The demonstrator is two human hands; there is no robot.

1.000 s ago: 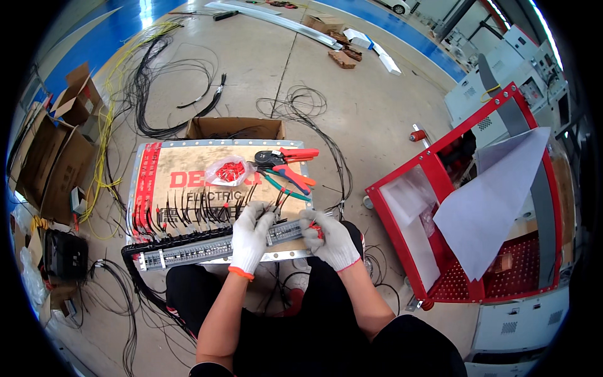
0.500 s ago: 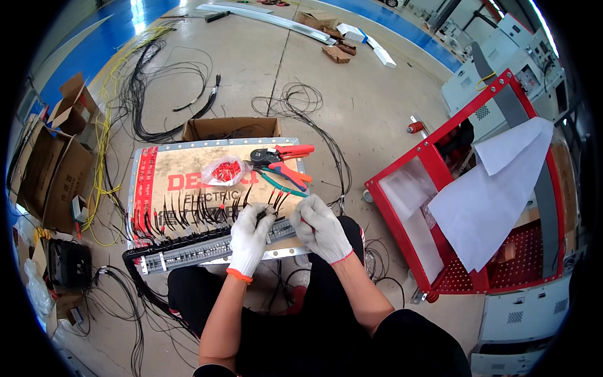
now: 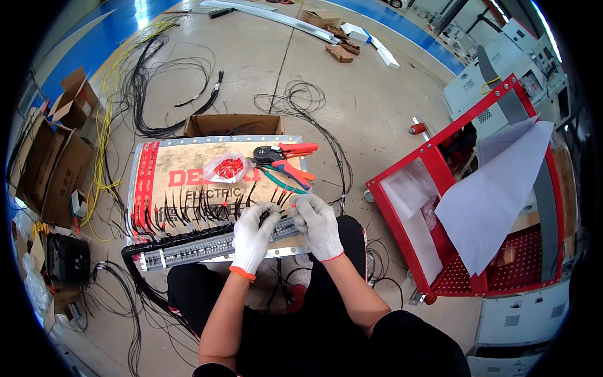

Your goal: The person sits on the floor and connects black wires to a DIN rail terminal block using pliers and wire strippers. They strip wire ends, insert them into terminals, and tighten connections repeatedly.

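Observation:
In white knit gloves, both hands meet over the near right part of a cardboard-topped box (image 3: 141, 188). My left hand (image 3: 252, 237) is closed in a pinch on a black wire (image 3: 264, 220). My right hand (image 3: 319, 229), just to its right, pinches a small red piece that looks like a ferrule (image 3: 293, 205). Beneath the hands runs a grey terminal strip (image 3: 201, 250), with a black wire bundle (image 3: 173, 239) along its far side. Several short black wires (image 3: 188, 210) stand up from the bundle, some with red tips. Beyond lie a clear bag of red ferrules (image 3: 227, 168) and red-handled crimping pliers (image 3: 276, 154).
Green-and-red cutters (image 3: 289, 179) lie by the pliers. An open carton (image 3: 233, 124) stands behind the box. To the right is a red metal frame (image 3: 402, 157) draped with a white sheet (image 3: 487, 201). Cable coils (image 3: 141, 94) and cartons (image 3: 63, 176) cover the floor at left.
My right hand's fingers have lifted and turned, so the small red piece shows at their tips. My left hand stays pinched. The white sheet's upper flap on the red frame has shifted.

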